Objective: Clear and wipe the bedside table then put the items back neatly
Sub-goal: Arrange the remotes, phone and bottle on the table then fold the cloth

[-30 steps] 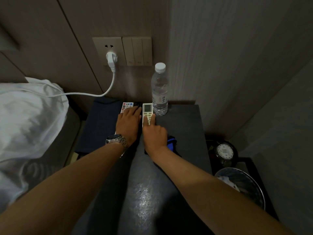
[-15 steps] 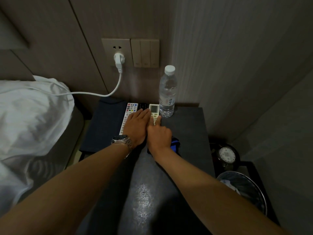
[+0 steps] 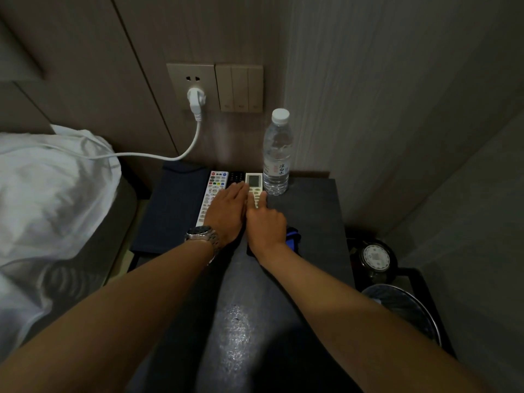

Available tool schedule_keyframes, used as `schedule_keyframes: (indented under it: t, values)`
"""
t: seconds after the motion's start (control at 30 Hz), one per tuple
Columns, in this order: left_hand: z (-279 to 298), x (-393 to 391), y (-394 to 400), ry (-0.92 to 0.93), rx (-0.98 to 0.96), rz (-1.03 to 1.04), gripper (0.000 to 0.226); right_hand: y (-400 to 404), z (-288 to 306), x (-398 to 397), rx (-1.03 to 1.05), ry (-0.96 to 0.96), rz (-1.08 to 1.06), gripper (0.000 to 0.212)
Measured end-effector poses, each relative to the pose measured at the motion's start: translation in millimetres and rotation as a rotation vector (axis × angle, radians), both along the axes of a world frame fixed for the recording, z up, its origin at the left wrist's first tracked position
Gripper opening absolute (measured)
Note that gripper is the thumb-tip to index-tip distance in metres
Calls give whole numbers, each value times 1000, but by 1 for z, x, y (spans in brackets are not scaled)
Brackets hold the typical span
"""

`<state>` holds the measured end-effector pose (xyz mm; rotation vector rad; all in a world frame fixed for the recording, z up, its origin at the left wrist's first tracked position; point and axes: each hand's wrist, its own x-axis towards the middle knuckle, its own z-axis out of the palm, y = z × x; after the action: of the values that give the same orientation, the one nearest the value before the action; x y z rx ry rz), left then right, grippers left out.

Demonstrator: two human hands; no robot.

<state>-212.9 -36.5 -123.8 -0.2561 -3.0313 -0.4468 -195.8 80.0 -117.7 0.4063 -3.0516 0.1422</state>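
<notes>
Since a second ago the left hand has slid in against the right hand — they now touch side by side. The left lies flat, fingers straight, over the black remote and partly the white TV remote. The right presses its index finger on the cream remote, other fingers curled. All three remotes line up at the back of the dark worktop, beside the upright water bottle. A blue cloth peeks out by the right wrist — wall socket above, bed left.
</notes>
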Motion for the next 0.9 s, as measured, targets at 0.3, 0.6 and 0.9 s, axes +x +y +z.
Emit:
schedule_keyframes:
  t: [0.3, 0.6, 0.9]
  values:
    - [5, -2, -3, 14, -3, -33, 53, -3, 0, -2, -107, -90, -45, 62]
    - [27, 25, 16, 178, 301, -57, 43, 35, 18, 28, -519, 24, -157, 49]
    - [72, 73, 63, -393, 1077, 114, 18, 93, 78, 45, -1168, -348, -249, 26]
